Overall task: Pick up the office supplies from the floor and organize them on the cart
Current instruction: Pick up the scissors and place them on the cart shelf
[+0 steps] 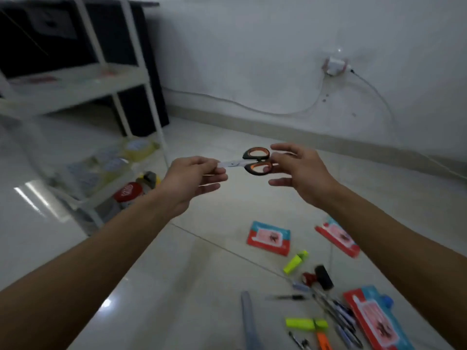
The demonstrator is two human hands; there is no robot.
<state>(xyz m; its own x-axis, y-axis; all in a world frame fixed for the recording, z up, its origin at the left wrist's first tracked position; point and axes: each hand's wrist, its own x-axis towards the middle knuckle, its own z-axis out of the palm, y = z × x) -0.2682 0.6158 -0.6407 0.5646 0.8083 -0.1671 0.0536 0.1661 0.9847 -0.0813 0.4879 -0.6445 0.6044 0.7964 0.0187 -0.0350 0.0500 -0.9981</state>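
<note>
A pair of scissors [252, 161] with black and orange handles hangs in the air between my hands, above the floor. My left hand [192, 180] pinches the scissors by the blade end. My right hand [300, 173] is spread beside the handles, one fingertip showing through the lower handle loop. The white cart [126, 79] stands at the left; its lower shelf holds tape rolls [139, 147] and a red-lidded jar [127, 194]. On the floor at the lower right lie yellow highlighters [295, 261], several pens [336, 309], an orange marker [323, 341] and red-and-blue packets [269, 238].
A dark cabinet [141, 72] stands behind the cart against the wall. A wall socket with a charger [336, 65] trails white cables along the skirting. A grey ruler-like strip [249, 322] lies on the glossy tile floor near the bottom edge.
</note>
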